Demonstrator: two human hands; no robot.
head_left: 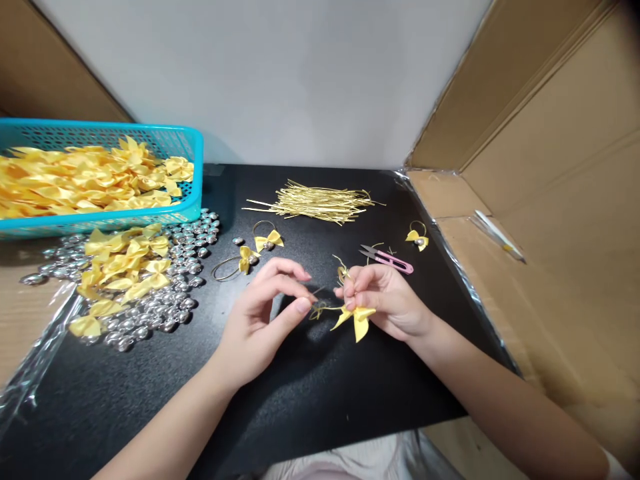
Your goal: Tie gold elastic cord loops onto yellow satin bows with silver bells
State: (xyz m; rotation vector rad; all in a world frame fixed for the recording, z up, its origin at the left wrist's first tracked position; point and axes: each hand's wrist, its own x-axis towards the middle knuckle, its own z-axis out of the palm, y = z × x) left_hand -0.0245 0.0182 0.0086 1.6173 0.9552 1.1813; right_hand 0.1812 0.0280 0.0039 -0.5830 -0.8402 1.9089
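On my screen I make out a plain yellow ribbon bow (361, 327), gold twist ties (323, 202), silver beads (203, 252), pink-handled thread snips (393, 260), a black worktop (325, 407) — and a turquoise basket (199, 167) patterned with holes.

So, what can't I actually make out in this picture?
All in the head view:
- Middle of the held yellow bow: covered by the right hand.
- Whether the left hand grips the thin strand: too fine to tell.
- Blue basket, left end: cut off by the left edge.
- Any silver beads beneath the loose yellow bows: hidden by those bows.
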